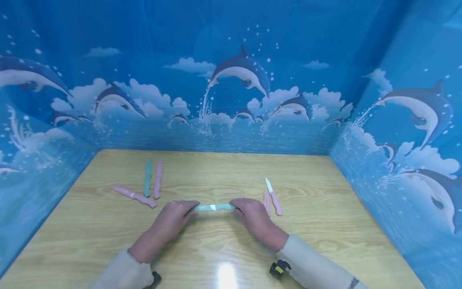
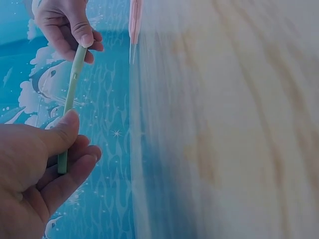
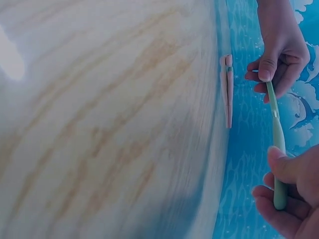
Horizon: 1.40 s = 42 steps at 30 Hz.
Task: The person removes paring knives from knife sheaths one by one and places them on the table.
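Observation:
Both hands hold a small green knife [image 1: 225, 206] level above the table, a short white stretch of blade showing near its middle. My left hand [image 1: 175, 214] pinches the green sheath [image 1: 203, 208] over the blade end between thumb and fingers. At the other end, the handle [image 3: 278, 137] is gripped by my right hand [image 1: 252, 216], thumb on top. In the left wrist view, knife and sheath form one straight line between the hands. Just right of the right hand lie an unsheathed pink knife [image 1: 276, 203] with a white blade and a pink sheath [image 1: 266, 203].
On the left of the wooden table [image 1: 216, 176] lie a green knife [image 1: 147, 180], an upright-lying pink knife [image 1: 158, 180] and a slanted pink knife [image 1: 133, 195]. A blue dolphin-print curtain [image 1: 202, 136] borders the table at the back and sides.

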Available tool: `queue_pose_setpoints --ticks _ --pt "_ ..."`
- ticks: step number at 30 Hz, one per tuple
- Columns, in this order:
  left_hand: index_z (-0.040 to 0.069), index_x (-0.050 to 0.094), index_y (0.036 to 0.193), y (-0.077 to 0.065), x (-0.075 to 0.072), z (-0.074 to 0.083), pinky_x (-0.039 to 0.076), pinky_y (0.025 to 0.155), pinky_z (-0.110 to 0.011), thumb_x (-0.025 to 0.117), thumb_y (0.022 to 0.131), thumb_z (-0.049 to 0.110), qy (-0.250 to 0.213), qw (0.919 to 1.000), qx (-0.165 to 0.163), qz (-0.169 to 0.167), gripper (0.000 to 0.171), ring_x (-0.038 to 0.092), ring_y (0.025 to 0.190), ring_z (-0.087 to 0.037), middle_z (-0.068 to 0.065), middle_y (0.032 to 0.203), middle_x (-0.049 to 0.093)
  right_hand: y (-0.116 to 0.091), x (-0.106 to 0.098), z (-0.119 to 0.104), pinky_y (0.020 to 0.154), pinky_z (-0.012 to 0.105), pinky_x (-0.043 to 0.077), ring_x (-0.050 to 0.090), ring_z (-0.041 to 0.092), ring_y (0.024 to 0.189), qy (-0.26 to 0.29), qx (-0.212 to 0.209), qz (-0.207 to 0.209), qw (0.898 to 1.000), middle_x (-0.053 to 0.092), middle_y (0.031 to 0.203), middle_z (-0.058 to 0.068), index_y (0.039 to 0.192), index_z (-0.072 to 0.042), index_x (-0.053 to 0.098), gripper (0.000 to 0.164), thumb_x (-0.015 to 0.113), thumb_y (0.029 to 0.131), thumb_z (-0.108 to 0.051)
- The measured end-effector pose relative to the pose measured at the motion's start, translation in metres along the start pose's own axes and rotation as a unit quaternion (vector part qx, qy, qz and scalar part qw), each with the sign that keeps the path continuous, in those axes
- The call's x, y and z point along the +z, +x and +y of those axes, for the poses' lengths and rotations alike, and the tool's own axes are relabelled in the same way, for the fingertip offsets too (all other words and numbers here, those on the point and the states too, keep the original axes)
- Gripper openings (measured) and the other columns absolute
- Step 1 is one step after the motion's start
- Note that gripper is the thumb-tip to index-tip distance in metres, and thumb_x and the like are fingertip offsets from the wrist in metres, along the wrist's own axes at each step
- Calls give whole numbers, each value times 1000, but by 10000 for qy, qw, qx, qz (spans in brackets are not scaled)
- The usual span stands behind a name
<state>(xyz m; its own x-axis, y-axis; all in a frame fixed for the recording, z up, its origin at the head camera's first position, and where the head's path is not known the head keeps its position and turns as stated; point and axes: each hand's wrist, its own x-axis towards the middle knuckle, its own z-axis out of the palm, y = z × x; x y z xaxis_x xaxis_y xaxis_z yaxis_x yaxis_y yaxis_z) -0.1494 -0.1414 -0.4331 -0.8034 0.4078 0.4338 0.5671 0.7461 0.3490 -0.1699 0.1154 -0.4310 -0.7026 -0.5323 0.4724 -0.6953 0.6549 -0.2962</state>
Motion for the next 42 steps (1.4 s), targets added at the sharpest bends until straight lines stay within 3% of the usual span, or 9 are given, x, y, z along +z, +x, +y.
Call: queue_pose_setpoints --ticks 9,18,37,42 --pt "4 69 100 -1 0 1 60 65 -30 77 76 11 17 9998 -179 -79 26 70 74 -20 -12 87 75 0 -2 1 79 31 58 68 18 91 1 -98 60 9999 74 98 7 99 -10 70 23 76 76 -7" --pt "3 69 100 -1 0 0 60 66 -30 76 76 10 -33 10000 22 -26 26 71 75 -21 -13 89 75 -3 0 6 80 31 58 68 18 92 8 -137 116 9998 74 98 7 99 -9 70 24 76 76 -7" --pt "6 69 100 -1 0 0 60 65 -31 76 77 13 27 9995 -292 -151 25 70 74 -20 -12 88 75 -5 1 6 79 34 58 69 21 91 -55 37 192 9998 74 98 9 99 -8 71 27 79 73 -9" --pt "6 69 101 -1 0 -1 60 70 -35 77 77 12 -4 9993 -342 -156 26 70 80 -23 -13 93 75 -4 0 7 80 33 58 69 21 92 -44 58 164 9998 74 98 9 99 -9 71 26 78 74 -8"
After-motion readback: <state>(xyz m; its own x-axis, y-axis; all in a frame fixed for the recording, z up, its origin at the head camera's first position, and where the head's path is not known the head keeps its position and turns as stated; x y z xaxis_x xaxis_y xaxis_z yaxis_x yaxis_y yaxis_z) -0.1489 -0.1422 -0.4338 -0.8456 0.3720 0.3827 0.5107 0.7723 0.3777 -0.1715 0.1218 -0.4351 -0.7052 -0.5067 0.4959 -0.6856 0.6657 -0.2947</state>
